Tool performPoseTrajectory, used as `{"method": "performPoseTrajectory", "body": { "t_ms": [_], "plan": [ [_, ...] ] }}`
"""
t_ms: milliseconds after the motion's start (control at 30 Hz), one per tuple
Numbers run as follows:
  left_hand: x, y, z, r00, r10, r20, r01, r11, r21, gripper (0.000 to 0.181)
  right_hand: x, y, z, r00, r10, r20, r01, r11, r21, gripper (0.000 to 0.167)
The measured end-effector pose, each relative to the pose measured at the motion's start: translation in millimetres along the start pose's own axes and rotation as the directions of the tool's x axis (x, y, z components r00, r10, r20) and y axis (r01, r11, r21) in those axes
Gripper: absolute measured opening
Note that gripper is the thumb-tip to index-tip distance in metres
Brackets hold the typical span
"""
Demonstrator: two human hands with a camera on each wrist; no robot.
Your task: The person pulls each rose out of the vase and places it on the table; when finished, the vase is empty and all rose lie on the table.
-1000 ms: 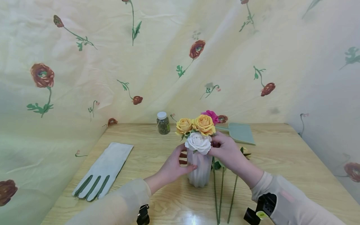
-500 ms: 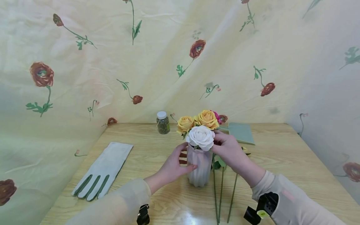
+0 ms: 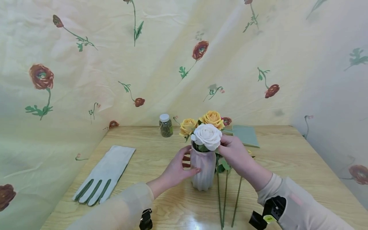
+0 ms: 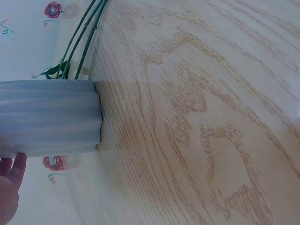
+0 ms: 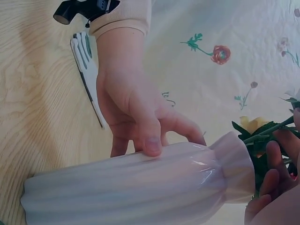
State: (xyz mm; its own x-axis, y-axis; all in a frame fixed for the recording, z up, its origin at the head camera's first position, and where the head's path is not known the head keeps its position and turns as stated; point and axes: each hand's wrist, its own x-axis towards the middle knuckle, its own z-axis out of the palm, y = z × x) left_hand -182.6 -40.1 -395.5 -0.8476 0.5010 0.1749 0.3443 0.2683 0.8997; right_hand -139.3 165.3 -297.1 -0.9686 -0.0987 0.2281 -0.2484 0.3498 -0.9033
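A white fluted vase (image 3: 203, 171) stands upright on the wooden table. My left hand (image 3: 176, 167) holds its left side, with the thumb (image 5: 151, 136) across the front and the other fingers behind. At the mouth, my right hand (image 3: 234, 153) pinches a white rose (image 3: 207, 136) just under its bloom; the fingertips are partly hidden in the head view. Two yellow roses (image 3: 212, 119) stand behind the white one. In the right wrist view, green stems and leaves (image 5: 265, 136) come out of the vase mouth beside the curled right fingers.
Several long flower stems (image 3: 225, 198) lie on the table right of the vase. A grey-white glove (image 3: 107, 172) lies at the left. A jar with a white lid (image 3: 166, 126) and a pale green dustpan-like scoop (image 3: 246, 135) are at the back, before a floral cloth.
The white rose has risen and shifted slightly right with my right hand, uncovering the vase's mouth. The larger yellow rose moved up and right, and the pink flower is now hidden. My left hand stays.
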Motion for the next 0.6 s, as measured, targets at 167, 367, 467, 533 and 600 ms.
{"method": "performPoseTrajectory", "body": {
  "t_ms": [167,367,467,533,600],
  "plan": [
    [0.1,-0.2,0.2,1.0,0.004,0.002,-0.004,1.0,0.001,0.078,-1.6,-1.6,-0.3,1.0,-0.017,0.023,0.016,0.999,0.036,0.021],
    [0.4,0.6,-0.1,1.0,0.007,0.004,-0.007,1.0,0.009,0.077,-1.5,-1.6,1.9,0.998,-0.022,0.065,0.018,0.998,0.061,0.017],
    [0.6,0.8,-0.1,1.0,0.005,0.005,-0.005,1.0,0.011,0.077,-1.9,-1.9,2.7,0.998,-0.027,0.052,0.023,0.997,0.074,0.018],
    [0.5,1.0,-0.1,1.0,0.003,0.004,-0.003,1.0,0.017,0.077,-2.2,-2.5,3.2,0.999,-0.025,0.03,0.023,0.997,0.077,0.019],
    [0.2,1.4,-0.3,1.0,0.001,0.006,-0.001,1.0,0.022,0.078,-2.4,-3.9,3.8,1.0,-0.023,-0.002,0.023,0.997,0.068,0.02]
  ]
}}
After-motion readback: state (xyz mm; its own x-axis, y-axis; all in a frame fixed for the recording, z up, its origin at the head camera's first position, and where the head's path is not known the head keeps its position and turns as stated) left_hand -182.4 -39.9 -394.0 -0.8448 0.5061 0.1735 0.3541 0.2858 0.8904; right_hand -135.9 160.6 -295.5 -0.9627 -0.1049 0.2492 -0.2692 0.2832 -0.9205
